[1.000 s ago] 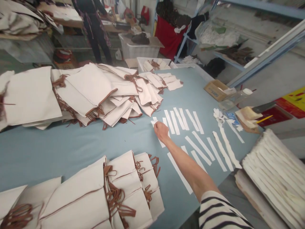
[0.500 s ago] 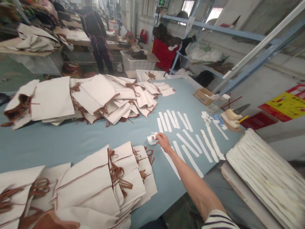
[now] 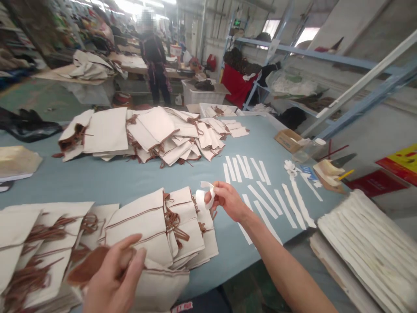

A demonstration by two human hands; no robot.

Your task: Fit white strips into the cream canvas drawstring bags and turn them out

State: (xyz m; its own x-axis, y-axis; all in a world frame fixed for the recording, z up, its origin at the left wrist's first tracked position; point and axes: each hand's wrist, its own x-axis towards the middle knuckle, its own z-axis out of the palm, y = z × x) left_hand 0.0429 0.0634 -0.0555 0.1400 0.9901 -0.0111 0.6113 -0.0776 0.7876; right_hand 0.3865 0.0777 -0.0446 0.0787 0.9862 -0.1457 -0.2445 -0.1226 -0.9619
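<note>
My right hand [image 3: 227,199] grips a small roll of white tape [image 3: 200,199] above the table, its loose end curling up over the fingers. At the lower left, my left hand [image 3: 114,276] is raised over the near cream fabric pieces, thumb and forefinger apart, with nothing seen between them. Just behind it lies a brown suede-like flap [image 3: 86,266], partly covered by the hand. The near cream pieces [image 3: 137,221] overlap in a row and have brown edging and brown ties. White strips [image 3: 265,215] lie spread on the table right of my right hand.
A long heap of cream pieces [image 3: 156,128] lies across the far side of the blue-green table [image 3: 137,180]. A cardboard box [image 3: 288,140] and a clear jar stand at the right edge. A stack of whitish layers [image 3: 368,243] sits lower right. A person [image 3: 155,56] stands beyond.
My left hand has come into view at the lower left. My right hand has lifted the tape roll off the table toward me. The view has swung left.
</note>
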